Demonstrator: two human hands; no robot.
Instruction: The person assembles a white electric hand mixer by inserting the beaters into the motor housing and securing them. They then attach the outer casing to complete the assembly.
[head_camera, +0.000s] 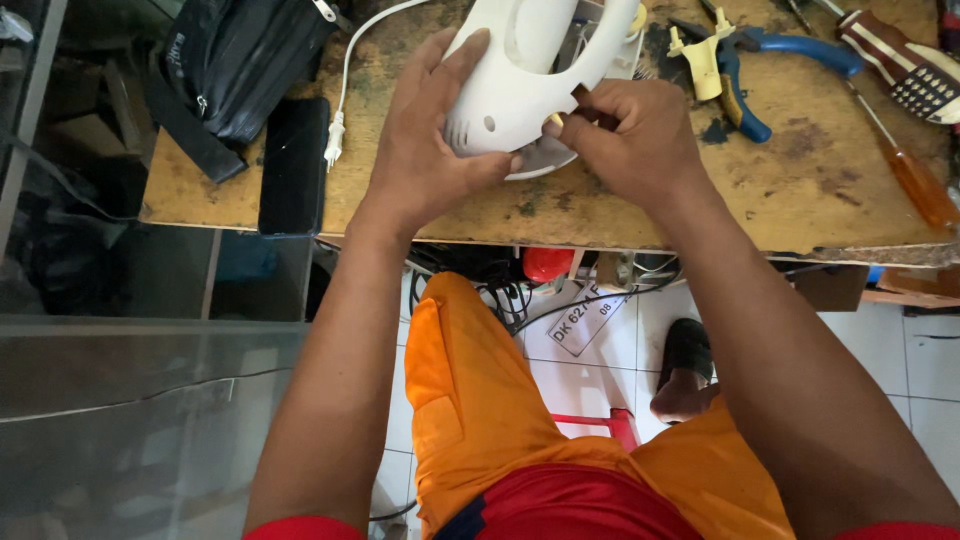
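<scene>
A white plastic appliance housing (520, 80) with a handle opening rests on the worn wooden workbench (800, 190). My left hand (425, 140) cups its left side, fingers spread over the shell and thumb pressed near its lower rim. My right hand (625, 135) pinches at the housing's lower right edge, fingers closed on something small that I cannot make out. A white power cord with a plug (335, 140) lies to the left of the housing.
Blue-handled pliers (760, 60), a pale yellow plastic piece (700, 55), an orange-handled screwdriver (915, 180) and a striped-handled one (895, 60) lie at the right. A black phone (292, 165) and black bag (240, 60) sit at the left. Glass panel lower left.
</scene>
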